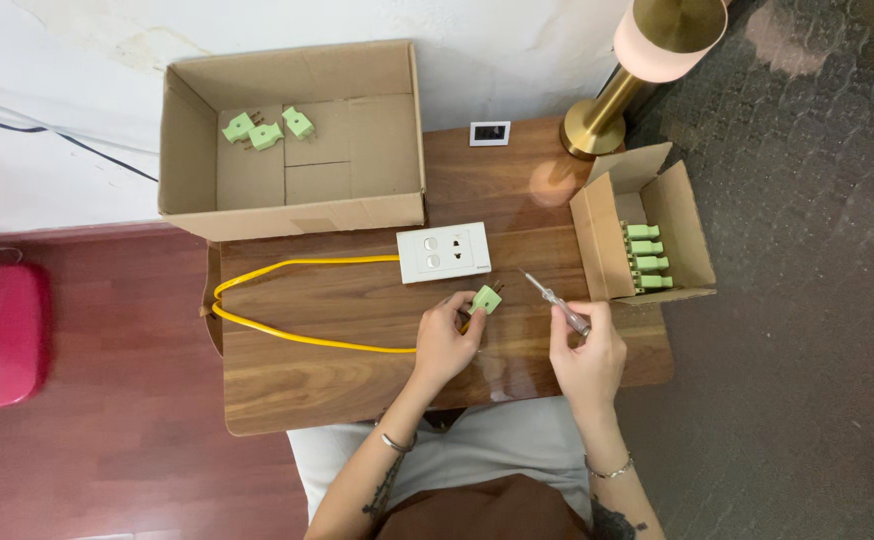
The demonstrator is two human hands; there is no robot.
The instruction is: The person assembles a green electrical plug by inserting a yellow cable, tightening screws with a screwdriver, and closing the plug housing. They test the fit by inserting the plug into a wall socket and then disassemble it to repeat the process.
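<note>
From my remote seat I see the left hand [444, 340] pinching a small pale-green plastic plug [486, 299] between thumb and fingertips, held just above the dark wood-grain worktop [317, 380], its metal prongs pointing up toward the white rectangular wall socket plate [443, 252]. The yellow cable [287, 335] loops from that socket plate's left side across the worktop and ends at the left hand, by the plug. The right hand [585, 352] is closed around a slim clear-handled tester screwdriver [555, 300], tip aimed up and left, near the plug but apart from it.

I judge the step in hand to be work on the plug with the screwdriver: tool and plug are both gripped, not yet meeting. The next move would call for bringing the tip onto the plug's screw, which I cannot make out, while the left hand keeps the plug steady.

The small open cardboard box [692, 225] at right holds four more green plugs [647, 257] in a row; the large open cardboard box [192, 150] behind holds three loose plugs [267, 130].
</note>
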